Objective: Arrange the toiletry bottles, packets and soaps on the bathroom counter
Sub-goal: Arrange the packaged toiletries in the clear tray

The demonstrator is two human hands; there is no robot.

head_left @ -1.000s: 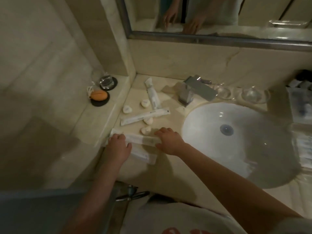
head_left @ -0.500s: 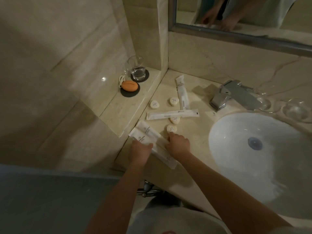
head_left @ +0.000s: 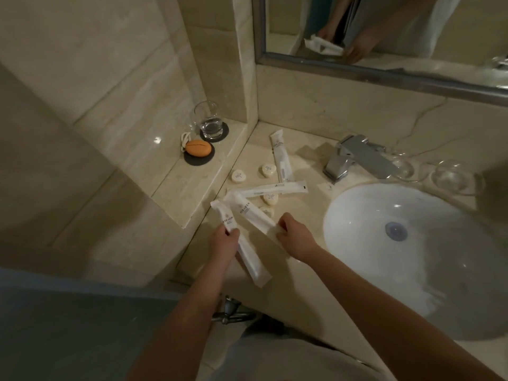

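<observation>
On the polished beige marble counter (head_left: 302, 215), at 9 o'clock of the oval white basin (head_left: 412, 243), the left hand (head_left: 224, 243) grips one long flat white packet (head_left: 251, 262), the right hand (head_left: 295, 236) pinches the end of a second packet (head_left: 247, 210), and small round soaps (head_left: 268, 170) lie at 12 o'clock of the hands.

Person seen from own head camera | both forearms bare right up to the frame edge | left hand (head_left: 224, 243) and right hand (head_left: 295, 239) uncovered | pale grey-white top (head_left: 275, 358) across the lower centre, loose and plain where it shows | mirror (head_left: 384, 37) reflects the same pale garment, dimly lit
</observation>
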